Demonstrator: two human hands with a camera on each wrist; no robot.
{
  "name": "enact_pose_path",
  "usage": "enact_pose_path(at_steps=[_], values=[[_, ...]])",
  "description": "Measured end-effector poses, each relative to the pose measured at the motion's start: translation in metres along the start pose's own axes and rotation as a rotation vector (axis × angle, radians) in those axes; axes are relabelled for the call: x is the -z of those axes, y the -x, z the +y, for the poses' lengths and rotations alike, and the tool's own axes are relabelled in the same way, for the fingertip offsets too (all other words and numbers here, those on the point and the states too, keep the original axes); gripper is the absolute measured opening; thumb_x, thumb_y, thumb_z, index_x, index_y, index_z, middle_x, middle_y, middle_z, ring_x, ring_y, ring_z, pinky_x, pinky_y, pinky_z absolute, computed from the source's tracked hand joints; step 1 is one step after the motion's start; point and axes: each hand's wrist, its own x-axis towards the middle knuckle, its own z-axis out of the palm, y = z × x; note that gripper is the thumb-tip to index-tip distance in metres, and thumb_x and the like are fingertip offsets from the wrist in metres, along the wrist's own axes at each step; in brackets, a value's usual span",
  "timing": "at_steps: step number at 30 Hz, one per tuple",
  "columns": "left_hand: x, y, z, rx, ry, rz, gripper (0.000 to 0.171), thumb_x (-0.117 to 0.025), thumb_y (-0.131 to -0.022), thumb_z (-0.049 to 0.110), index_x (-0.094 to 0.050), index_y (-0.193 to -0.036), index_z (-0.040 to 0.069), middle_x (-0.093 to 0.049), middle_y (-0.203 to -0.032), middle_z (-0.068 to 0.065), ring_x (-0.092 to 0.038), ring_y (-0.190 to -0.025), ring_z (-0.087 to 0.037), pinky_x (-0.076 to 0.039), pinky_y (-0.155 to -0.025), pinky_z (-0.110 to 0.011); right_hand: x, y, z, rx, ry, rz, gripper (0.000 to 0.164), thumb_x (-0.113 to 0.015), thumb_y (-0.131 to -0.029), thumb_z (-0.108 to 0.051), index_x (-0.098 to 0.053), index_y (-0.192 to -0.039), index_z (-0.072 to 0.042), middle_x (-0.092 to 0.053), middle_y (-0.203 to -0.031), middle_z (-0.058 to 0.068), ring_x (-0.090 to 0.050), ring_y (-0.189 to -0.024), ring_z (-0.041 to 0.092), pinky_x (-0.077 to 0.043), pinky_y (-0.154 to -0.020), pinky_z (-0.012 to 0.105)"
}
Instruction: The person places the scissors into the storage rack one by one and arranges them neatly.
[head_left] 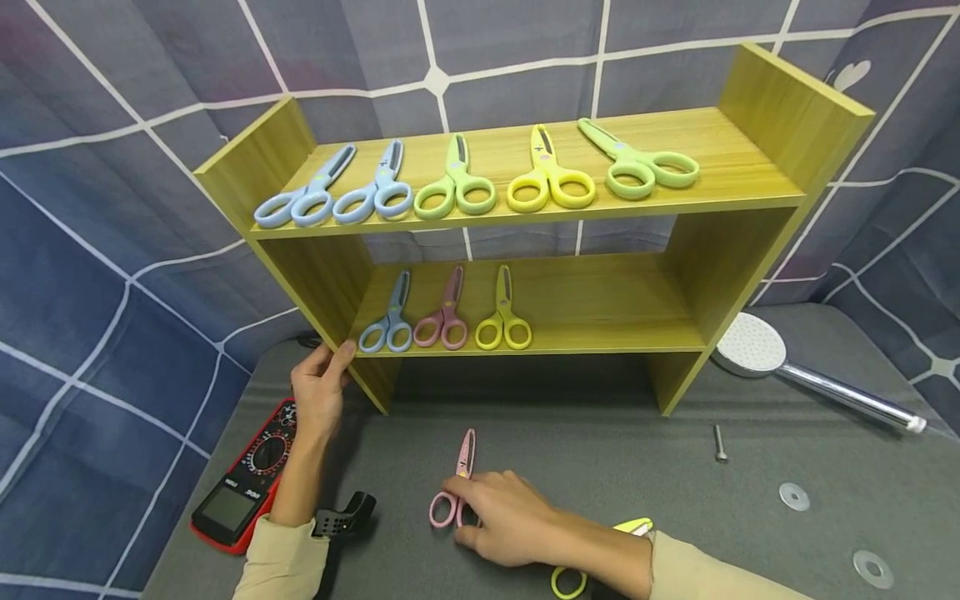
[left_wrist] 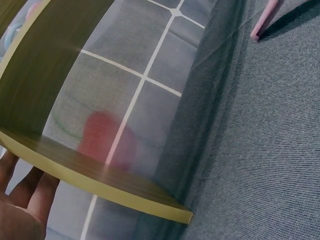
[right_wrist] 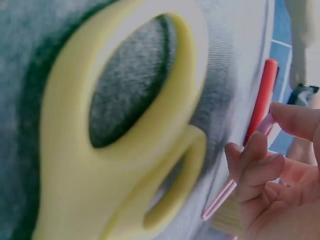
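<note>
My left hand (head_left: 318,396) grips the left side panel of a two-tier wooden shelf (head_left: 615,304), its thumb at the front edge. In the left wrist view, fingers (left_wrist: 44,197) touch the panel's edge. On the grey cloth before the shelf, my right hand (head_left: 513,517) pinches pink scissors (head_left: 466,454) by the handles, blades pointing toward the shelf; the hand partly hides one loop. Yellow scissors (head_left: 570,586) lie partly hidden beneath the right forearm, and their handles (right_wrist: 65,125) loom close in the right wrist view.
Blue scissors (head_left: 396,312), mauve scissors (head_left: 450,308) and yellow scissors (head_left: 504,308) lie on the lower tier. Several more, including green scissors (head_left: 455,179), line the upper tier. A red multimeter (head_left: 251,475) lies left; a shower head (head_left: 750,345), bolt (head_left: 720,443) and washers (head_left: 794,497) lie right.
</note>
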Motion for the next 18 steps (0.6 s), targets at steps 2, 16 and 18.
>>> enact_pose_path(at_steps=[2,16,18], values=[[0.000,0.000,0.000,0.001,-0.001,0.001,0.016,-0.063,-0.094,-0.001,-0.077,-0.102,0.004,-0.071,-0.083,0.000,-0.064,-0.074,-0.009,-0.053,-0.059,-0.021,0.005,0.004,-0.001,0.019,-0.006,0.020,0.047,-0.074,-0.088,-0.026,-0.061,-0.131,-0.013,-0.065,-0.122,0.001,-0.060,-0.111,0.013,-0.052,-0.085,0.036],[0.000,0.000,0.001,0.004,0.021,-0.006,0.017,-0.062,-0.095,-0.002,-0.076,-0.104,0.002,-0.071,-0.085,-0.001,-0.065,-0.075,-0.010,-0.054,-0.061,-0.023,0.043,0.047,-0.002,0.283,-0.117,0.565,0.048,-0.069,-0.091,-0.007,-0.056,-0.137,-0.010,-0.063,-0.123,0.000,-0.062,-0.082,0.001,-0.051,-0.073,0.019],[0.000,0.000,0.001,0.004,0.021,-0.004,0.017,-0.062,-0.094,-0.002,-0.076,-0.104,0.002,-0.071,-0.085,-0.001,-0.065,-0.075,-0.010,-0.054,-0.061,-0.023,0.051,0.054,0.000,0.319,-0.128,0.624,0.042,-0.065,-0.095,-0.009,-0.057,-0.136,-0.006,-0.063,-0.122,0.003,-0.056,-0.071,-0.004,-0.048,-0.066,0.012]])
